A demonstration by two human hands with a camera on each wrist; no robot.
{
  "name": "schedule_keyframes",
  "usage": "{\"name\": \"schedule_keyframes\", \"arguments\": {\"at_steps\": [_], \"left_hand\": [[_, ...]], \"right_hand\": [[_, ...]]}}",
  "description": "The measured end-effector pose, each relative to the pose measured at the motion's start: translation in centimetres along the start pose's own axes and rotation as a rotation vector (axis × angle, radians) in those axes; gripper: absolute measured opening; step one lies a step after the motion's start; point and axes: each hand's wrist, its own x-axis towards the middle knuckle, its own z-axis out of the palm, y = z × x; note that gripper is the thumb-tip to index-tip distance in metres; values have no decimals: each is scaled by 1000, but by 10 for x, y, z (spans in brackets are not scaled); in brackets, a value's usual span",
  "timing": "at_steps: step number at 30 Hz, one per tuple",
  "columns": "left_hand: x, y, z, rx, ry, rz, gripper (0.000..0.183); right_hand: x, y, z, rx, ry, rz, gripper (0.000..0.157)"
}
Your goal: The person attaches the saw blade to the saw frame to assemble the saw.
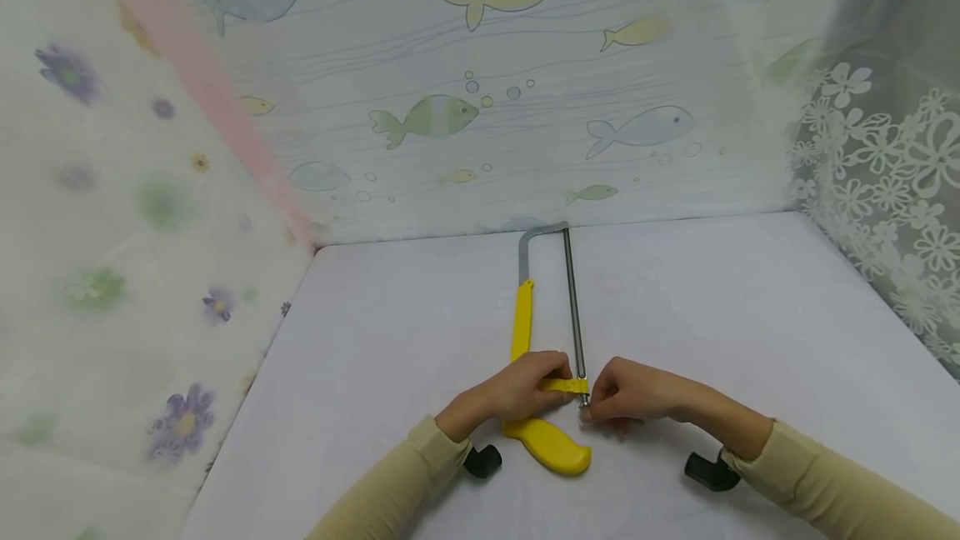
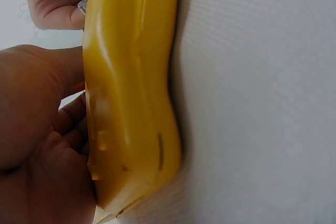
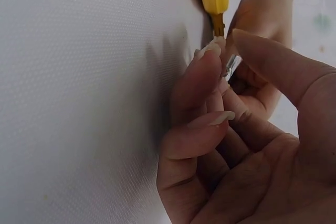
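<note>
A hacksaw (image 1: 522, 319) with a yellow handle (image 1: 557, 447) lies on the white table, its grey bow pointing to the far edge. My left hand (image 1: 528, 386) grips the yellow frame just above the handle, and in the left wrist view the handle (image 2: 131, 77) hides part of its fingers. At the near end of the straight dark bar (image 1: 573, 298), a small metal tension screw (image 1: 584, 401) sticks out of the yellow bracket (image 1: 566, 386). My right hand (image 1: 637, 390) pinches this screw between thumb and fingertips, the other fingers (image 3: 194, 135) curled beside it.
The white tabletop (image 1: 390, 323) meets a fish-print curtain (image 1: 495, 65) at the back. Flowered fabric (image 1: 150, 273) hangs on the left, lace (image 1: 892, 173) on the right. Black wrist-camera pieces (image 1: 483, 462) show below both sleeves.
</note>
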Motion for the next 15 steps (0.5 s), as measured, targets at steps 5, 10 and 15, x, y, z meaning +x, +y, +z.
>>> {"name": "schedule_keyframes", "arguments": {"at_steps": [5, 10, 15], "left_hand": [[0, 1, 0, -1, 1, 2, 9], [-1, 3, -1, 1, 2, 1, 9], [-1, 3, -1, -1, 3, -1, 9]], "right_hand": [[1, -1, 2, 22, -3, 9, 38], [3, 0, 2, 20, 10, 25, 37], [3, 0, 2, 11, 12, 31, 37]]}}
